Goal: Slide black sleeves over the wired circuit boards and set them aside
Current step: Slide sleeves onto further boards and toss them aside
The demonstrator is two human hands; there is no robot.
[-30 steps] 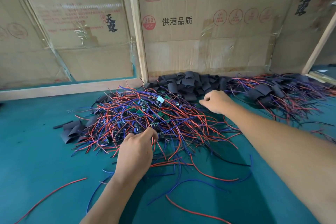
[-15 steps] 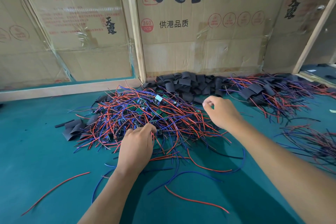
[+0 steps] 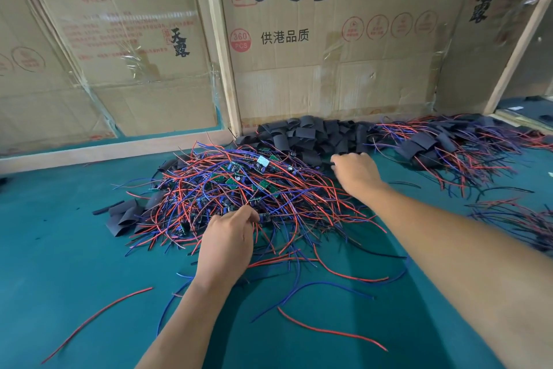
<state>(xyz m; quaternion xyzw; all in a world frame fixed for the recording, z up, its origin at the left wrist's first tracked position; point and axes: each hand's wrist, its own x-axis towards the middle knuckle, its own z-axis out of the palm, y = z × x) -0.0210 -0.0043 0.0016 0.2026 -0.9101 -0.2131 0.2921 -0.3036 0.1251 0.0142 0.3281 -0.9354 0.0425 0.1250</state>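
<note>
Circuit boards: small green boards tangled in red and blue wires, heaped mid-bench.
Black sleeves: flat empty tubes piled just behind, at the far wall.
Sleeved boards: heaped far right.

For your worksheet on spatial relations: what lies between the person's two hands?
In the head view, the tangled pile of wired circuit boards fills the stretch between left hand and right hand.

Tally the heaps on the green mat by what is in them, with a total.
Bare wired boards: 1 heap
Loose black sleeves: 2 heaps, one at the back, one small at the left
Sleeved boards: 1 heap
Wire tangle at the right edge, contents too small to tell: 1 heap
Total: 5 heaps
</note>
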